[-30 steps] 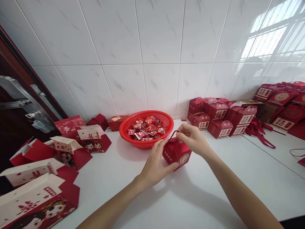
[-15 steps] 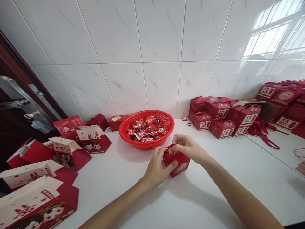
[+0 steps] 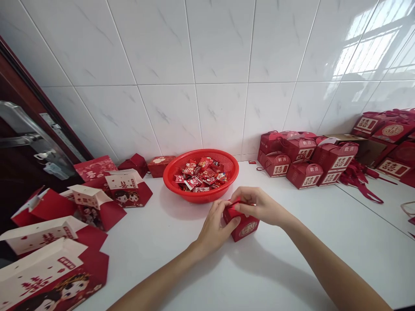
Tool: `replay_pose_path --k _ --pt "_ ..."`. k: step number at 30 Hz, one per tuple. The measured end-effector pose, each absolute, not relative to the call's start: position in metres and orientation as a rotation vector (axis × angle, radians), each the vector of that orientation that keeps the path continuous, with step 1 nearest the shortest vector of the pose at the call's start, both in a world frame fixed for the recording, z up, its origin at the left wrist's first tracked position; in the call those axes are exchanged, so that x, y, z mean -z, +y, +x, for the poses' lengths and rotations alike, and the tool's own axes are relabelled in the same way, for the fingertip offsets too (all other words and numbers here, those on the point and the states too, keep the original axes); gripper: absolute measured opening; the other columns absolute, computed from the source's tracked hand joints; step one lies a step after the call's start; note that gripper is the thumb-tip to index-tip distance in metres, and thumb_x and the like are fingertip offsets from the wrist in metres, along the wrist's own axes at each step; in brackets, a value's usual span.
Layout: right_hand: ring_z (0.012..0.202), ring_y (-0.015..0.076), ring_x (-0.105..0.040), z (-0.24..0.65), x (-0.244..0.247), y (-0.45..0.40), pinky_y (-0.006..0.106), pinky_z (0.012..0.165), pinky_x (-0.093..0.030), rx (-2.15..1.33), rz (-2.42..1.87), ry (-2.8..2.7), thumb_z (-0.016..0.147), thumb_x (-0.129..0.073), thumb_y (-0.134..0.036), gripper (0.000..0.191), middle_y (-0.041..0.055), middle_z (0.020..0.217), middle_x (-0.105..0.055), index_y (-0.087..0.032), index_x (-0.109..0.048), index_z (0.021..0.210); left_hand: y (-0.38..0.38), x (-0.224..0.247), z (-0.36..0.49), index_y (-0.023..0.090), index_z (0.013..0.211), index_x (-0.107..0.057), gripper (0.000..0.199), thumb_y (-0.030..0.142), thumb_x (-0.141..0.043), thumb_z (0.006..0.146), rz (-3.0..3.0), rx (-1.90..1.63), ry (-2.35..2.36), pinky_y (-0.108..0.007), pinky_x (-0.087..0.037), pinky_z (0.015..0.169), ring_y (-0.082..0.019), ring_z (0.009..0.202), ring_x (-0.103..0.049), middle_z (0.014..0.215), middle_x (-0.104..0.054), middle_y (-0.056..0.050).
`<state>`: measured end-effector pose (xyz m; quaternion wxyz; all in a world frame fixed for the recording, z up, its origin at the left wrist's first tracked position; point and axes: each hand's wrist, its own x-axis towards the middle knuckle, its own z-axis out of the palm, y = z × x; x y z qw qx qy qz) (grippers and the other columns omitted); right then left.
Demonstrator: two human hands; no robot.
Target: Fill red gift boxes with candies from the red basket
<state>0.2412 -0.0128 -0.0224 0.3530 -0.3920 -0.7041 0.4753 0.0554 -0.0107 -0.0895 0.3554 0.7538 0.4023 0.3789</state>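
A small red gift box (image 3: 244,230) with a round gold emblem stands upright on the white table in front of me. My left hand (image 3: 214,229) is closed around the box's left side, its thumb pressed on the front face. At the top of the box, my right hand (image 3: 256,205) pinches a dark red ribbon (image 3: 234,204); its fingers hide part of the lid. Just behind my hands sits a red plastic basket (image 3: 171,185) holding many wrapped candies (image 3: 201,173).
Open red-and-white boxes (image 3: 126,190) stand along the left, near a door with a metal handle (image 3: 19,140). Closed red boxes (image 3: 304,175) are stacked at the right by the tiled wall. Loose red ribbons (image 3: 356,177) lie beside them, and more boxes (image 3: 392,129) fill the far right.
My right hand has tilted and lowered slightly over the box top, with the ribbon still in its fingers. My left hand keeps its hold. A hand at the far right edge has left view.
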Motion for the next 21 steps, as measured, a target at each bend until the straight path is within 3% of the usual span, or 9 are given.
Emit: replay_pose_path --k 4,8,11,14,21 --pt "0.061 0.0118 -0.048 0.243 0.023 -0.017 0.025 0.057 -0.04 -1.096 -1.098 -2.007 0.08 -0.06 -0.018 0.009 -0.0013 0.068 -0.061 -0.018 -0.068 0.077 -0.013 0.093 0.052 0.024 0.117 -0.058 0.033 0.043 -0.063 0.09 1.944 -0.964 0.981 -0.047 -0.045 0.107 -0.028 0.125 -0.052 0.13 -0.055 -0.01" --pt "0.066 0.0143 -0.055 0.246 0.016 -0.015 0.027 0.062 -0.044 -1.068 -1.143 -1.86 0.082 -0.059 -0.023 0.013 0.0023 0.076 -0.067 -0.018 -0.071 0.079 -0.017 0.11 0.05 0.023 0.146 -0.034 0.071 0.039 -0.068 0.086 1.931 -1.013 0.947 -0.053 -0.032 0.118 -0.031 0.144 -0.034 0.152 -0.036 -0.015" --pt "0.064 0.014 -0.053 0.252 0.01 -0.014 0.028 0.062 -0.045 -1.039 -1.186 -1.858 0.078 -0.062 -0.022 0.011 0.0005 0.07 -0.064 -0.018 -0.073 0.081 -0.02 0.126 0.051 0.023 0.151 -0.022 0.086 0.037 -0.072 0.082 1.938 -1.03 0.956 -0.057 -0.027 0.119 -0.034 0.149 -0.025 0.157 -0.028 -0.017" --pt "0.06 0.0131 -0.05 0.258 0.005 -0.014 0.028 0.06 -0.045 -1.057 -1.203 -1.908 0.074 -0.066 -0.02 0.013 -0.0018 0.063 -0.058 -0.018 -0.074 0.084 -0.023 0.136 0.052 0.024 0.153 -0.017 0.092 0.038 -0.073 0.081 1.91 -1.008 0.948 -0.06 -0.027 0.119 -0.037 0.15 -0.023 0.158 -0.027 -0.018" --pt "0.067 0.0161 -0.06 0.281 -0.021 -0.004 0.029 0.06 -0.047 -0.895 -1.213 -1.595 0.068 -0.073 -0.032 0.024 0.0043 0.078 -0.07 -0.017 -0.075 0.086 -0.026 0.145 0.054 0.026 0.154 -0.019 0.088 0.034 -0.07 0.084 1.852 -0.981 0.906 -0.062 -0.03 0.118 -0.036 0.146 -0.033 0.159 -0.027 -0.017"
